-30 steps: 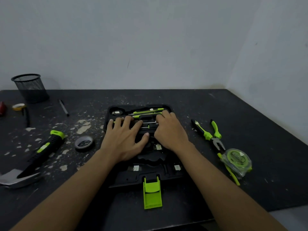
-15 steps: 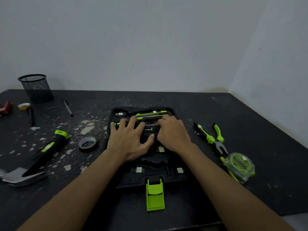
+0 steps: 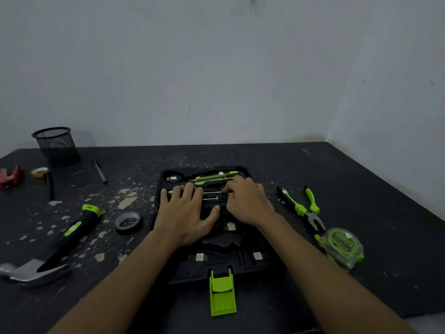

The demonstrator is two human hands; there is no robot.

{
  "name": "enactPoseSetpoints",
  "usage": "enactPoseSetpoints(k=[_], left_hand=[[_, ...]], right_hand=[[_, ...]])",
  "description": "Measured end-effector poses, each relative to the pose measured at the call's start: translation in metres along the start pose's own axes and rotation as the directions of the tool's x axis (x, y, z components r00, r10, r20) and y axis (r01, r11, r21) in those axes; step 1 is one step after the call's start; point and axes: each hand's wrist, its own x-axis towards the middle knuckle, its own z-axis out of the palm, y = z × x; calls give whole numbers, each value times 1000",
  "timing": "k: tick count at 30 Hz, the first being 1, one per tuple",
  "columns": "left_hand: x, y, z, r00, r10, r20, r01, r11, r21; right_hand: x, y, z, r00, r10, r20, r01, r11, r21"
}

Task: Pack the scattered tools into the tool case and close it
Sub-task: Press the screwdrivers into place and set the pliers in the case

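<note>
Fingers [image 3: 188,192] of the left hand [image 3: 185,220] lie spread flat on tools seated in the tool case [image 3: 190,273]; the right hand [image 3: 248,203] pinches a screwdriver [image 3: 213,193] shaft there. Pliers [image 3: 301,209] and tape measure [image 3: 342,244] lie right of the case, hammer [image 3: 60,239] and tape roll [image 3: 127,221] left, all apart from its edges. Hands unmoved since half a second ago
</note>
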Motion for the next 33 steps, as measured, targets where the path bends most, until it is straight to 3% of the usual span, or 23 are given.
enactPoseSetpoints(k=[11, 17, 24, 28, 33], left_hand=[[-3, -1, 5, 999, -25, -32, 25, 1000, -16], [-4, -1, 8, 996, -50, -70, 47, 998, -47], [-5, 3, 8, 990, -55, -131, 42, 995, -95], [4, 12, -2, 982, -166, -92, 136, 953, -270], [14, 58, 2, 999, -9, 47, 26, 924, -381]], right_hand=[[-5, -6, 2, 1000, 16, -24, -15, 999, 38], [-9, -4, 4, 975, 146, -166, -109, 970, 217], [-4, -2, 4, 930, 207, -305, -139, 963, 231], [-3, -3, 4, 901, 274, -337, -191, 947, 257], [0, 2, 4, 906, 261, -333, -194, 956, 220]])
